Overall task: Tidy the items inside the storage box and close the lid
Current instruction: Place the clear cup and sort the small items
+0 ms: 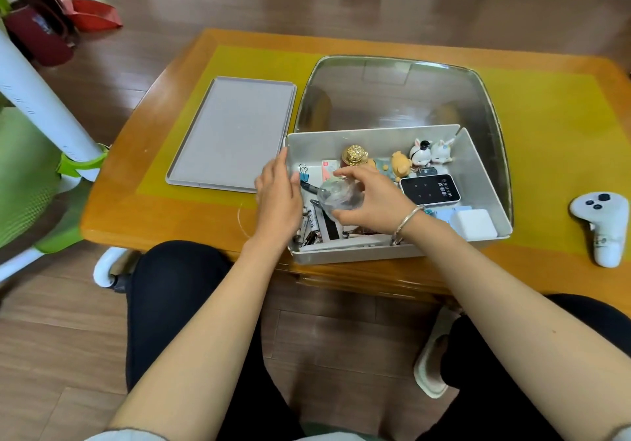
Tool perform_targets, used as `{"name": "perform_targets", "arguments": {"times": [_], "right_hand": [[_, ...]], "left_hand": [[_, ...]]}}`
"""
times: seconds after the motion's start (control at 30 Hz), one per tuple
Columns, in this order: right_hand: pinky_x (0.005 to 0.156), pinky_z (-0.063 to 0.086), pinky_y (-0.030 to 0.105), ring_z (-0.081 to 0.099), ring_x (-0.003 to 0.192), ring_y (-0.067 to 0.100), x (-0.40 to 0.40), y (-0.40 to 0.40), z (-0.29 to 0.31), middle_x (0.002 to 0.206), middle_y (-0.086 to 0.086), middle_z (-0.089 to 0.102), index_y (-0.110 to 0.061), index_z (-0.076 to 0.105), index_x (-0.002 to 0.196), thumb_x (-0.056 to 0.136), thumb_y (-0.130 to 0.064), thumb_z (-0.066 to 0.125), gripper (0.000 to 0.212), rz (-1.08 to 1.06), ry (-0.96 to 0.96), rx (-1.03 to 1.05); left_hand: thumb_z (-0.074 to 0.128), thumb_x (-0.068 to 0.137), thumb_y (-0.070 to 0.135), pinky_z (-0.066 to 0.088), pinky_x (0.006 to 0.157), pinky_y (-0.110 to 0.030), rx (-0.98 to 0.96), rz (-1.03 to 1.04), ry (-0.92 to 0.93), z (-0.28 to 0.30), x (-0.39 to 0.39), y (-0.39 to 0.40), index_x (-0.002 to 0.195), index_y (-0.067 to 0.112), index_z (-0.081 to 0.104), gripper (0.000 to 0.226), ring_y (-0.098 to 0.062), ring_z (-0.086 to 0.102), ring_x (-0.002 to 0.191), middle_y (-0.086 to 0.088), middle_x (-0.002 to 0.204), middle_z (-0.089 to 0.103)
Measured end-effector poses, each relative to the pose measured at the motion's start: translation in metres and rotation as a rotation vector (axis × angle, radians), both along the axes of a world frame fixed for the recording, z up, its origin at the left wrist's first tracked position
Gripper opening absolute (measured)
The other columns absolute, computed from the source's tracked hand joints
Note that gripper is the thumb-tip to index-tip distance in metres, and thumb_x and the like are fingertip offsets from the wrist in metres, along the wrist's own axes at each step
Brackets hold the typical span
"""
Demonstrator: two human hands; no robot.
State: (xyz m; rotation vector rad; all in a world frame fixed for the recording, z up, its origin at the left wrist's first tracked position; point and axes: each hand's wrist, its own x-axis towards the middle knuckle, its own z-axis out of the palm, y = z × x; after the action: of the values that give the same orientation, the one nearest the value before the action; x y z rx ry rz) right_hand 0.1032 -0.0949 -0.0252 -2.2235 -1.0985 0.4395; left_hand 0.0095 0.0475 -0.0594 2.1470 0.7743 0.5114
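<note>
Our right hand (370, 198) curls its grip round what looks like a clear round container (338, 196) above the storage box (485, 181) at the table's near edge, left hand (278, 198) flat alongside, lid (232, 133) leftward.

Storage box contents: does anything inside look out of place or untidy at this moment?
Yes. The near-left corner of the storage box holds a jumble of clips and cards lying at mixed angles, while the figurines along the far wall stand in a neat row. Nothing looks spilled or broken.
</note>
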Motion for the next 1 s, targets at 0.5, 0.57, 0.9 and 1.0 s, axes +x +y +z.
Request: {"name": "perform_targets", "arguments": {"times": [0.5, 0.57, 0.9, 1.0], "right_hand": [[0.098, 0.044, 0.022, 0.049, 0.119, 0.006, -0.003, -0.034, 0.018, 0.129, -0.007, 0.049, -0.028, 0.042, 0.131, 0.083, -0.032, 0.067, 0.055, -0.160, 0.284, 0.348], [0.086, 0.052, 0.031, 0.061, 0.101, 0.013, 0.002, -0.033, 0.018, 0.119, 0.003, 0.060, -0.019, 0.052, 0.126, 0.092, -0.049, 0.044, 0.046, -0.287, 0.288, 0.238], [0.053, 0.037, 0.020, 0.052, 0.054, -0.003, -0.003, -0.019, 0.012, 0.059, -0.010, 0.057, -0.031, 0.058, 0.079, 0.097, -0.052, 0.030, 0.039, -0.310, 0.206, 0.185], [0.054, 0.038, 0.006, 0.054, 0.063, -0.008, -0.008, -0.019, 0.012, 0.087, -0.013, 0.057, -0.024, 0.052, 0.115, 0.096, -0.045, 0.037, 0.032, -0.182, 0.247, 0.276]], "left_hand": [[0.059, 0.091, 0.037, 0.051, 0.077, -0.019, -0.405, -0.380, -0.049, 0.028, -0.009, -0.031, 0.134, 0.026, 0.040, 0.049, 0.002, 0.062, 0.082, 0.012, 0.114, 0.052], [0.061, 0.090, 0.030, 0.052, 0.078, -0.017, -0.381, -0.413, -0.069, 0.030, -0.010, -0.034, 0.134, 0.027, 0.039, 0.048, 0.002, 0.063, 0.085, 0.012, 0.120, 0.049], [0.056, 0.093, 0.030, 0.053, 0.073, -0.018, -0.364, -0.435, -0.086, 0.041, -0.006, -0.045, 0.136, 0.027, 0.039, 0.046, -0.003, 0.060, 0.087, 0.014, 0.115, 0.051], [0.054, 0.095, 0.031, 0.050, 0.060, -0.013, -0.402, -0.383, -0.105, 0.042, -0.004, -0.044, 0.131, 0.024, 0.041, 0.039, -0.003, 0.063, 0.081, 0.011, 0.114, 0.052]]}}
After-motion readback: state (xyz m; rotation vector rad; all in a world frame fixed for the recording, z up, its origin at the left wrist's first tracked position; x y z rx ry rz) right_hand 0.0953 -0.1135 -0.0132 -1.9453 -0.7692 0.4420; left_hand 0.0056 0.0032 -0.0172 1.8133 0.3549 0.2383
